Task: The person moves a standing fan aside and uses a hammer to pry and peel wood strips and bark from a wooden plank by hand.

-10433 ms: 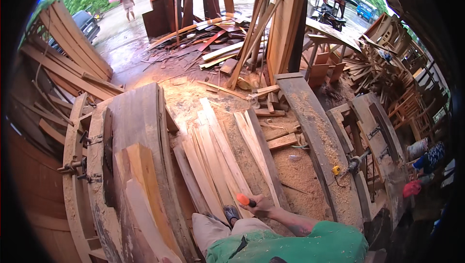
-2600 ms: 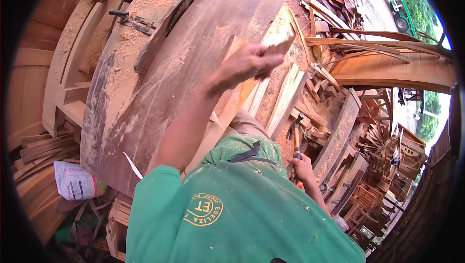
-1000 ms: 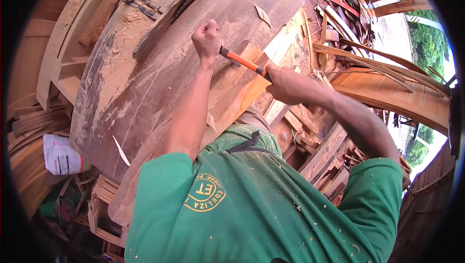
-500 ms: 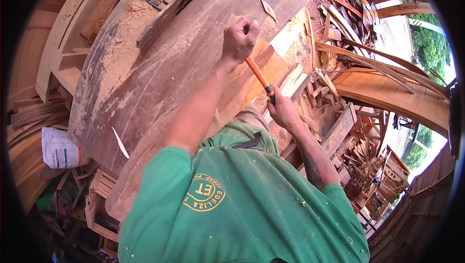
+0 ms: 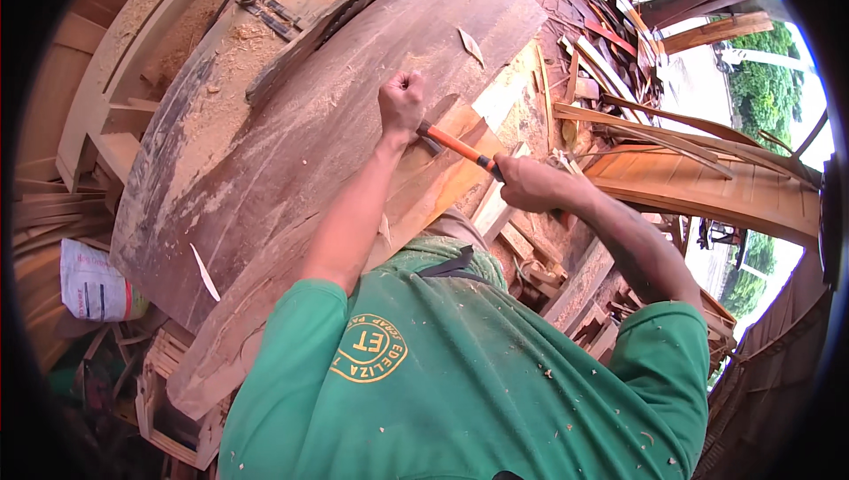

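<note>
My right hand [image 5: 529,183] is wrapped round the black grip of a hammer [image 5: 458,147] with an orange shaft. The hammer's far end reaches close to my left hand, where a bit of grey metal shows; most of its head is hidden. My left hand [image 5: 402,102] is closed in a fist above the large brown wooden slab [image 5: 309,157]. Whatever that fist holds, if anything, is out of sight beneath it. Under the hammer lies a lighter, orange-brown piece of wood [image 5: 442,181], partly covered by my arm.
Sawdust and a thin wood chip [image 5: 471,47] lie on the slab. A saw-toothed long piece [image 5: 332,25] and a black-handled clamp-like tool [image 5: 265,10] are at upper left. A white sack [image 5: 95,284] stands at left. Scrap strips [image 5: 610,64] pile up at right.
The hammer and my right hand have shifted, with my right elbow swung out to the right. My left fist sits slightly lower and further left as the whole view shifts.
</note>
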Demonstrator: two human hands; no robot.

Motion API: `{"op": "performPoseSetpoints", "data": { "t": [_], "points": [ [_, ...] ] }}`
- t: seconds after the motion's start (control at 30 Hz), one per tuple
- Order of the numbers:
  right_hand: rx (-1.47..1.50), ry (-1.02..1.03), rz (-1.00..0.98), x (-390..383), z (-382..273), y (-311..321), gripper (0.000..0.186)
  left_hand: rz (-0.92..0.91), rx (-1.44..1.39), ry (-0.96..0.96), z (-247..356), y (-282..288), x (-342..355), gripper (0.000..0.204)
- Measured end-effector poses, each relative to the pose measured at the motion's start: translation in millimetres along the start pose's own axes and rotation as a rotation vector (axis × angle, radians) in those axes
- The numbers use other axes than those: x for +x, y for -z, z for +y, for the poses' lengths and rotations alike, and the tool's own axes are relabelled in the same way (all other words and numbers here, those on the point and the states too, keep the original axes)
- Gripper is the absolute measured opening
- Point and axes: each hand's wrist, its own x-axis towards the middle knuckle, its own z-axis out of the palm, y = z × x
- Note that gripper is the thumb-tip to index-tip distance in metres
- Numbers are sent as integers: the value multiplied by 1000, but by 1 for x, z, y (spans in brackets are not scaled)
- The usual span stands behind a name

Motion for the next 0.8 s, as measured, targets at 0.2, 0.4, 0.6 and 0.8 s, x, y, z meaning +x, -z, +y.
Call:
{"op": "performPoseSetpoints", "data": {
  "t": [0.2, 0.4, 0.6, 0.8],
  "points": [
    [-145, 50, 31, 10, -1, 14, 24, 37, -212, 150, 13, 15, -12, 32],
    [357, 53, 315, 10, 22, -140, 20, -218, 28, -44, 37, 25, -56, 34],
    [443, 32, 473, 18, 3, -181, 26, -230, 164, -59, 47, 43, -70, 42],
    [578, 180, 415, 28, -13, -183, 25, -194, 305, -139, 86, 53, -68, 46]
  ]
}}
